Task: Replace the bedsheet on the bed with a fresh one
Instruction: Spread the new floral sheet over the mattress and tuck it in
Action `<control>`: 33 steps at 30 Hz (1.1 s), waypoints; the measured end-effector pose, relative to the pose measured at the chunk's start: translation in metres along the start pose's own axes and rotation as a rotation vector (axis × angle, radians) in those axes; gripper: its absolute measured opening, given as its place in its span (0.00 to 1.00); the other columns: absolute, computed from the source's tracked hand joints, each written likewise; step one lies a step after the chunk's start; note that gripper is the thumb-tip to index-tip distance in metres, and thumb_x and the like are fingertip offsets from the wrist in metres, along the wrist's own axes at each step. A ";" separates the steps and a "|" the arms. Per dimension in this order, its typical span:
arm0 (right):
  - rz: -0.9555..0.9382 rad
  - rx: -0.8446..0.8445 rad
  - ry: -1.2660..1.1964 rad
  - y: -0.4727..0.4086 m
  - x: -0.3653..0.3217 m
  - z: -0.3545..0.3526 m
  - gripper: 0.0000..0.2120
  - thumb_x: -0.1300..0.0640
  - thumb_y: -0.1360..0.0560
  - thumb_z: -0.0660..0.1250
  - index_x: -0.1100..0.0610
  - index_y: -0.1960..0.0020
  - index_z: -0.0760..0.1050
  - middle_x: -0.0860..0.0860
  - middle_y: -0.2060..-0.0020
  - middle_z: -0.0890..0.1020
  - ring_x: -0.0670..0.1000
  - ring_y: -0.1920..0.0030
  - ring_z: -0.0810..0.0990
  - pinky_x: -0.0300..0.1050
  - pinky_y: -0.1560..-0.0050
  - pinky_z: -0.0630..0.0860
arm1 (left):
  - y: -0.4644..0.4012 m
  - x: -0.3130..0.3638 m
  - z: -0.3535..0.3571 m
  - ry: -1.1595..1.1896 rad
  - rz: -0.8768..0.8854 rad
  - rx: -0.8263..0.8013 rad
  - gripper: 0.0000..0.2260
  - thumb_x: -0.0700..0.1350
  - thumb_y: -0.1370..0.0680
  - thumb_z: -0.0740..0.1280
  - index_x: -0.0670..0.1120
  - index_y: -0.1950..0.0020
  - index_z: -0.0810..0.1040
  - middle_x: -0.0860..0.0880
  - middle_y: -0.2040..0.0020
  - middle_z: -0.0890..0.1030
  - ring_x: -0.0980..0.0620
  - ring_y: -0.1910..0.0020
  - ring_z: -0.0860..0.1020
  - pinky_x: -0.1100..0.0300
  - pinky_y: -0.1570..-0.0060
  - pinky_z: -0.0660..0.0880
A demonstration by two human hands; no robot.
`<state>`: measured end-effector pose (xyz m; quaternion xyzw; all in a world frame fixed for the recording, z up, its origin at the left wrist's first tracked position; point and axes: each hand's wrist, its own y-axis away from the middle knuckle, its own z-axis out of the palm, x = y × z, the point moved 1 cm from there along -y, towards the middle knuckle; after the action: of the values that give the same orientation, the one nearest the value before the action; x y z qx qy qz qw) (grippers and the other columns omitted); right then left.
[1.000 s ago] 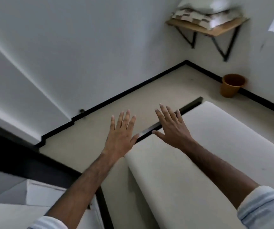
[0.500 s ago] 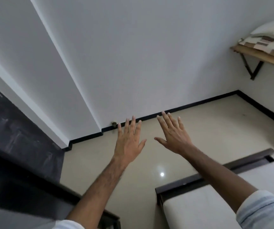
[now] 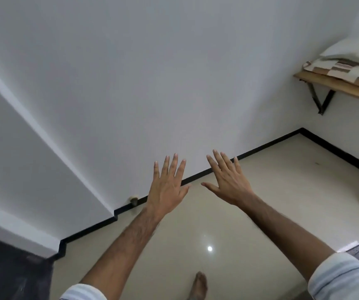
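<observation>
A white-walled room with a glossy floor holds a far-right wall shelf bearing folded bedding, likely the fresh sheet, so the empty, flat-fingered left hand and right hand should reach there, lifting the fold whole.

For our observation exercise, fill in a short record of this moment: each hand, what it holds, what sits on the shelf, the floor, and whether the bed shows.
left hand: raised, fingers straight and spread, holds nothing
right hand: raised, fingers straight and spread, holds nothing
wooden wall shelf: upper right, on black brackets
on shelf: white pillow atop checked folded bedding
floor: glossy cream tiles, black skirting
bare foot: bottom edge
bed: not clearly in view
</observation>
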<state>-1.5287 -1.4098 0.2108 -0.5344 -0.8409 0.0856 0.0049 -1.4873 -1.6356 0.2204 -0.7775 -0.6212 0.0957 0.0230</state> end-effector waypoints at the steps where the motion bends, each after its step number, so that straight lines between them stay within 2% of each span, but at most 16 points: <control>1: 0.036 -0.010 -0.018 -0.019 0.013 0.004 0.42 0.27 0.23 0.42 0.51 0.19 0.37 0.52 0.20 0.39 0.54 0.20 0.39 0.61 0.22 0.41 | -0.026 -0.007 0.005 0.023 0.019 -0.001 0.34 0.64 0.17 0.47 0.47 0.16 0.47 0.43 0.16 0.48 0.41 0.18 0.49 0.35 0.22 0.51; 7: 0.211 0.006 0.002 -0.113 0.098 -0.001 0.42 0.27 0.24 0.42 0.52 0.19 0.41 0.53 0.20 0.43 0.56 0.20 0.44 0.63 0.23 0.45 | -0.195 -0.025 0.019 0.069 0.183 0.015 0.35 0.65 0.18 0.42 0.47 0.16 0.51 0.44 0.16 0.49 0.42 0.18 0.48 0.35 0.22 0.51; 11: 0.327 0.030 0.039 -0.152 0.159 -0.010 0.42 0.27 0.24 0.42 0.53 0.19 0.44 0.54 0.19 0.46 0.56 0.20 0.45 0.64 0.23 0.47 | -0.300 -0.003 0.026 0.110 0.341 0.065 0.35 0.65 0.18 0.42 0.47 0.16 0.51 0.44 0.16 0.48 0.43 0.18 0.46 0.35 0.22 0.48; 16: 0.524 0.049 0.110 -0.183 0.250 -0.010 0.42 0.28 0.23 0.45 0.54 0.19 0.48 0.55 0.20 0.49 0.56 0.20 0.49 0.65 0.24 0.50 | -0.438 0.046 0.046 0.134 0.553 0.116 0.35 0.65 0.18 0.42 0.46 0.17 0.53 0.43 0.16 0.49 0.42 0.18 0.47 0.34 0.22 0.49; 19: 0.660 0.049 0.134 -0.194 0.303 -0.016 0.42 0.29 0.23 0.47 0.54 0.19 0.48 0.55 0.20 0.50 0.57 0.20 0.50 0.66 0.24 0.51 | -0.514 0.084 0.050 0.125 0.689 0.115 0.35 0.65 0.19 0.42 0.46 0.17 0.52 0.42 0.16 0.49 0.42 0.18 0.47 0.34 0.22 0.48; 22: 0.796 0.077 0.139 -0.200 0.355 -0.027 0.42 0.29 0.23 0.48 0.53 0.19 0.46 0.55 0.20 0.48 0.56 0.20 0.48 0.65 0.23 0.49 | -0.588 0.129 0.046 0.145 0.822 0.132 0.34 0.63 0.19 0.45 0.45 0.17 0.55 0.41 0.17 0.54 0.41 0.18 0.51 0.34 0.23 0.51; 24: 0.877 0.092 0.145 -0.200 0.388 -0.036 0.41 0.29 0.23 0.47 0.53 0.19 0.45 0.54 0.20 0.47 0.56 0.20 0.46 0.64 0.23 0.48 | -0.631 0.163 0.044 0.156 0.892 0.125 0.35 0.64 0.19 0.44 0.45 0.17 0.54 0.42 0.17 0.52 0.41 0.18 0.52 0.34 0.23 0.50; 28: 1.135 0.156 0.081 -0.179 0.455 -0.041 0.41 0.29 0.23 0.48 0.51 0.19 0.44 0.52 0.20 0.45 0.54 0.20 0.44 0.62 0.22 0.45 | -0.704 0.251 0.047 0.217 1.015 0.128 0.34 0.64 0.19 0.46 0.45 0.17 0.55 0.42 0.17 0.53 0.41 0.18 0.53 0.34 0.23 0.51; 33: 1.319 0.218 0.117 -0.132 0.543 -0.047 0.45 0.26 0.27 0.42 0.52 0.19 0.47 0.52 0.19 0.48 0.54 0.20 0.46 0.63 0.22 0.47 | -0.755 0.388 0.042 0.234 1.206 0.176 0.33 0.64 0.18 0.45 0.47 0.17 0.53 0.42 0.17 0.49 0.42 0.18 0.48 0.35 0.22 0.48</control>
<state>-1.8752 -0.9699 0.2319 -0.9366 -0.3230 0.1262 0.0511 -2.1396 -1.0909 0.2496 -0.9921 -0.0557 0.0568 0.0965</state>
